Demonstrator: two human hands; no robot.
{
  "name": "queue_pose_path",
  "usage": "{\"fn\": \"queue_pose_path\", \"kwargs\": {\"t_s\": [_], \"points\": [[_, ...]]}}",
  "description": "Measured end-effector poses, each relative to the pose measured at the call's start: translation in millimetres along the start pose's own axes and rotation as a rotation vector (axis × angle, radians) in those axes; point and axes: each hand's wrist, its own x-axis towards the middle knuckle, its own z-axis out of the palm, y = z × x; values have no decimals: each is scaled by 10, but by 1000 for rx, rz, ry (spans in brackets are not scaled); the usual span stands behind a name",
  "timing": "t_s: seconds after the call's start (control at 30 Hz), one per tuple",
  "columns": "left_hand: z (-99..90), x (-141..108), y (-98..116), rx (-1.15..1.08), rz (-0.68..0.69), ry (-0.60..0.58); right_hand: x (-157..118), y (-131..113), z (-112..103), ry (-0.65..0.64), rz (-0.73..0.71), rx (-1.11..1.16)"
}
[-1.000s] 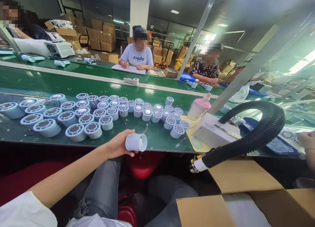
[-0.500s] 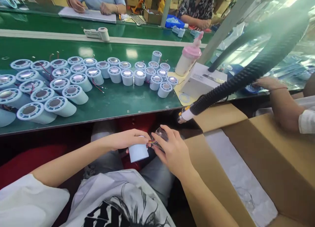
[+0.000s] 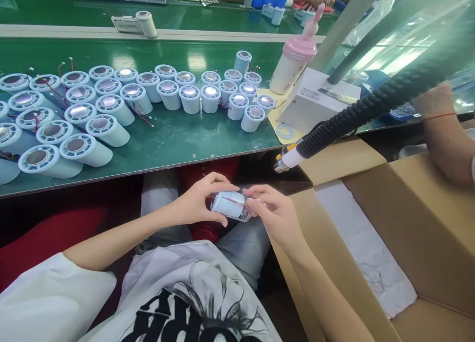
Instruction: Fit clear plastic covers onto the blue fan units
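A light blue cylinder (image 3: 228,204) sits inside a clear plastic cover, with thin red wires lying along it. My left hand (image 3: 200,201) grips the covered cylinder at its left end, thumb below and fingers above. At the right end, the fingers of my right hand (image 3: 272,208) are closed on the clear cover (image 3: 246,212). Both hands are over my lap, below the table edge. Many more light blue cylinders (image 3: 86,150) stand on the green table (image 3: 166,144), several with red wires.
A black ribbed hose (image 3: 334,129) with a metal nozzle hangs right of my hands. Beyond are a pink-topped bottle (image 3: 293,62) and a white box (image 3: 315,99). An open carton (image 3: 393,223) stands at the right. Another person's arm (image 3: 440,124) is at far right.
The cylinder was bare in my left hand, beside the clear cover in my right; now it is inside the cover. The view has shifted slightly.
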Motion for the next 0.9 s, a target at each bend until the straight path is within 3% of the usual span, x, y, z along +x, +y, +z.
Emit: {"fn": "queue_pose_path", "kwargs": {"t_s": [0.17, 0.23, 0.37, 0.47, 0.57, 0.9], "points": [[7, -21, 46, -360, -97, -110, 16, 71, -64, -44, 100, 213], [24, -35, 68, -480, -156, -78, -7, 85, -97, -131, -23, 168], [65, -70, 113, -662, -247, -45, -95, 84, -147, -195, -345, -238], [59, -90, 145, -626, -237, -80, -148, 82, -167, -184, -422, -390], [17, -103, 177, -498, -160, -101, -177, 101, -181, -195, -439, -365], [-65, -149, 233, -264, 22, -127, -229, 87, -172, -257, -198, -65]]}}
